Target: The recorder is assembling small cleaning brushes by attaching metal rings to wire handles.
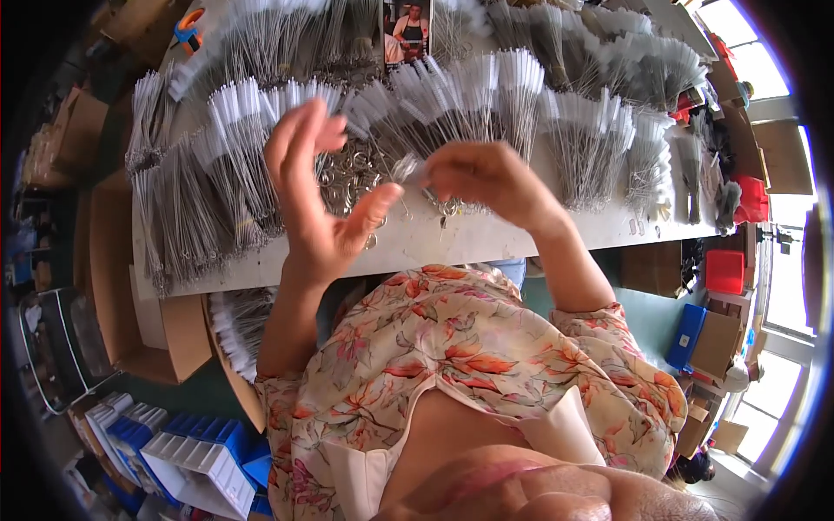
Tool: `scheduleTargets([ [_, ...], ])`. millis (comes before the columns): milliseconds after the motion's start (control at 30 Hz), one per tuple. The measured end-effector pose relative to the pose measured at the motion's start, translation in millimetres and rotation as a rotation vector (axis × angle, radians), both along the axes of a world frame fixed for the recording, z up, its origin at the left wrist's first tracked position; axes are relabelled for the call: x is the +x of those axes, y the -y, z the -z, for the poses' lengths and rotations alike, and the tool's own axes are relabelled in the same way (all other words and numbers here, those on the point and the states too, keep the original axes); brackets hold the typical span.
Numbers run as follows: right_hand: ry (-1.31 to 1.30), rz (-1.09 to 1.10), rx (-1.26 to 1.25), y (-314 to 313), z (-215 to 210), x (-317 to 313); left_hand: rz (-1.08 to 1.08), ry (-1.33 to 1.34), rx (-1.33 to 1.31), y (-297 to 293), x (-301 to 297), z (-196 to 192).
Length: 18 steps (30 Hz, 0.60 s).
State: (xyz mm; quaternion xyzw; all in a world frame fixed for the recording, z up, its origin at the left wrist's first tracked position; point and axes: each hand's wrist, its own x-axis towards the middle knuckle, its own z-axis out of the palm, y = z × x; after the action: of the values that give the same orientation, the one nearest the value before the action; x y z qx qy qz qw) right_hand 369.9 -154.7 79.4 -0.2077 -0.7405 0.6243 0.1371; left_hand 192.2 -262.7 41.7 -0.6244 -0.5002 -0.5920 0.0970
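My left hand (313, 195) is raised over the table's front edge, its fingers spread and thumb held apart, with nothing in it. Facing it, my right hand (491, 178) has its fingers pinched together at the whitish bristle end of a small wire brush (408, 168); motion blurs this spot. Beneath and between both hands lies a heap of shiny metal rings (347, 178). Bundles of thin wire brushes with white bristle tips stand around the heap, one bundle (239, 130) left of my left hand and another (512, 87) behind my right.
The white table (608, 230) carries more brush bundles (591, 43) toward the back. A picture (407, 33) of a person stands among them. Cardboard boxes (174, 334) and blue and white bins (195, 460) are at left. A red container (724, 271) and blue box (686, 337) are at right.
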Motion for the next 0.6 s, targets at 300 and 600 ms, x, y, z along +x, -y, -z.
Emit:
scheduleTargets([
  [300,0.168,-0.179,-0.022,30,7,9,0.462,0.12,-0.487,35,14,3],
  [600,0.502,-0.115,0.905,21,52,68,0.302,-0.125,-0.538,43,23,55],
])
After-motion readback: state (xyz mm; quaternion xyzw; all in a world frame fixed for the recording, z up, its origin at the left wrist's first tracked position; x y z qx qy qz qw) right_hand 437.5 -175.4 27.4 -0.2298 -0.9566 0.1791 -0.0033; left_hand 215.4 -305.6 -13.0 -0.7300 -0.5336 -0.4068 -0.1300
